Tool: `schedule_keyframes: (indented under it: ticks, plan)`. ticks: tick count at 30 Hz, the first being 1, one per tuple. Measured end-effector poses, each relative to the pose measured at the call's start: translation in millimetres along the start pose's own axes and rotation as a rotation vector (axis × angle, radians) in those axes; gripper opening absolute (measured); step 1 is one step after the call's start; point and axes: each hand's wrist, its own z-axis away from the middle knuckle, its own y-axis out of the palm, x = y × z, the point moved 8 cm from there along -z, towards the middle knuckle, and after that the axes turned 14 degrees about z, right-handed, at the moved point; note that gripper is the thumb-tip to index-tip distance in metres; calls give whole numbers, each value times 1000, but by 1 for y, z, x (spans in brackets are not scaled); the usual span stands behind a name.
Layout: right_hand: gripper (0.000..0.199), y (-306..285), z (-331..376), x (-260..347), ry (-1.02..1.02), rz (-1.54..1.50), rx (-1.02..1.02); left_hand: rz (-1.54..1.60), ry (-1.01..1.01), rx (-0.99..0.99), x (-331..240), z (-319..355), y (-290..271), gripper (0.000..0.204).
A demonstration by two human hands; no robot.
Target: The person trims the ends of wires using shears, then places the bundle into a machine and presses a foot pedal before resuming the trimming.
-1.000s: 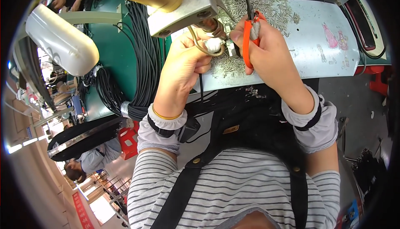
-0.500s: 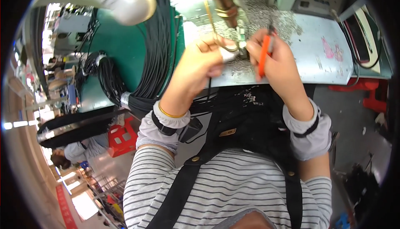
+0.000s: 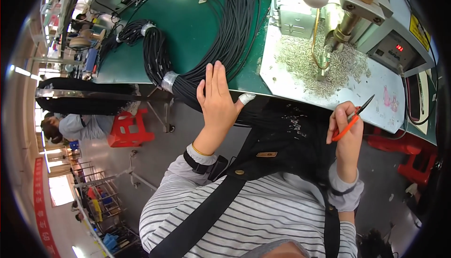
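My left hand (image 3: 218,105) lies open with its fingers stretched out, at the near edge of the green table, over a bundle of black cables (image 3: 188,91). A white wrap (image 3: 246,98) covers the tip of its thumb. My right hand (image 3: 348,121) is closed around orange-handled scissors (image 3: 346,127), dark pointed blades up and to the right, near the front edge of the white machine plate (image 3: 300,91). The machine's brass-coloured head (image 3: 345,27) stands above that plate, apart from both hands.
Small metal pieces (image 3: 338,70) are heaped around the machine's tip. A grey control box (image 3: 399,49) with a red display stands at the right. More of the cables curve across the green table (image 3: 188,23). Red stools (image 3: 129,129) stand on both sides, and a person (image 3: 80,129) sits at the far left.
My hands have come apart from the machine's tip. The left has gone left to the cables and opened; the right has drawn back toward me, still holding the scissors. The view has shifted.
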Motion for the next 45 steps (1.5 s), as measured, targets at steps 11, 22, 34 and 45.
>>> schedule_keyframes:
  ticks: [11,22,34,45]
  plan:
    - [19,17,13,-11,43,-22,66,-108,115,152,14,-14,8,72]
    - [19,20,14,-20,70,-49,109,112,-127,532,43,-36,8,49]
    - [16,66,14,-12,39,105,285,2030,-719,411,48,-98,-4,25]
    - [14,151,-3,76,-748,306,174,1880,-54,-156,78,-150,-135,36]
